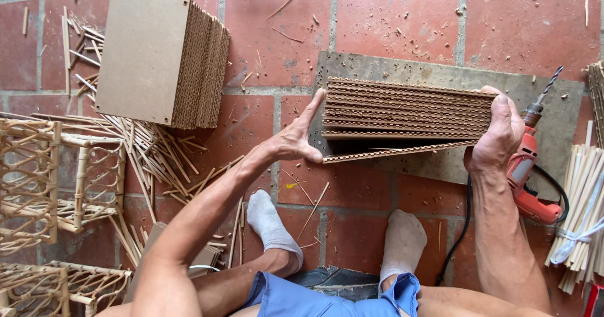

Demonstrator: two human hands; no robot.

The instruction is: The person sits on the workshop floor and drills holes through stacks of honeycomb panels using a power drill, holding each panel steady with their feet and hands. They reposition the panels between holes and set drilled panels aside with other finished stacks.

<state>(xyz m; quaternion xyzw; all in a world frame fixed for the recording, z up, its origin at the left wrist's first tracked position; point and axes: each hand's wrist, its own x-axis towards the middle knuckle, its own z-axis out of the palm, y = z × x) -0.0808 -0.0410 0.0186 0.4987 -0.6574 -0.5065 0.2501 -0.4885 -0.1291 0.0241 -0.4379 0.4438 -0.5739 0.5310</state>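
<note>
Head view shows a stack of thin brown boards (406, 117) lying long-axis left to right on a grey mat (434, 71) between both hands, the left hand (296, 142) open flat against its left end, the right hand (500, 134) gripping the right end.

Head view, straight down, close

Between my left hand (296, 142) and right hand (500, 134) the stack of thin boards (406, 112) looks like matt brown pressed fibreboard, its edges rough and ridged. Under it lies a dull, scuffed grey board (434, 74). Right of the stack, the drill (528, 178) has a glossy red plastic body and a metal bit. The floor (390, 15) is rough, dusty red clay tile.
</note>
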